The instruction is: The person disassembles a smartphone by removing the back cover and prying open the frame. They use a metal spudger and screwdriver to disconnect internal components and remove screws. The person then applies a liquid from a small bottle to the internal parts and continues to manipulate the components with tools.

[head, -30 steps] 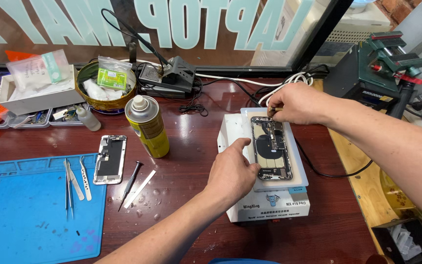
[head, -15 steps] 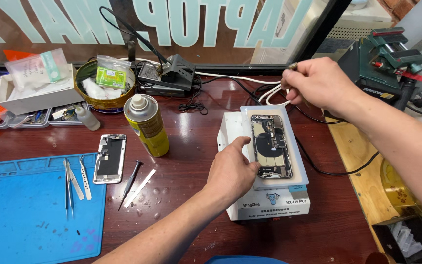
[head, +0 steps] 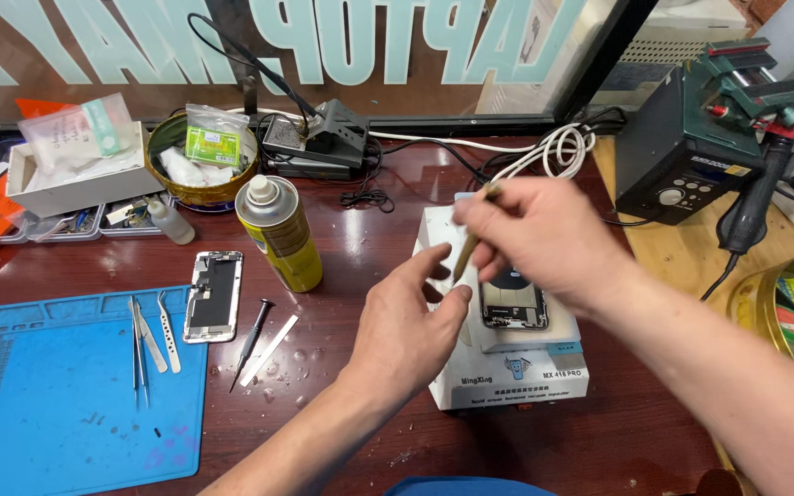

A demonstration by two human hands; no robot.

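My right hand [head: 544,239] hovers over the opened phone [head: 513,301] and grips a thin brass-coloured tool [head: 472,237] that points down and to the left. My left hand [head: 408,323] is lifted just left of the phone, fingers apart, its fingertips close to the lower tip of the tool. The phone lies back-open on a white box-shaped heating pad [head: 507,377] on the dark wooden table; my right hand hides its upper half.
A yellow spray can [head: 279,233] stands left of the pad. A phone screen [head: 212,296], a small screwdriver [head: 252,342], a flat pry strip [head: 269,349] and tweezers [head: 147,332] lie near the blue mat [head: 57,404]. A green soldering station [head: 691,147] sits at the right.
My right hand came back from the far right cables to above the phone, still gripping the tool. My left hand let go of the pad's edge and rose toward the tool's tip.
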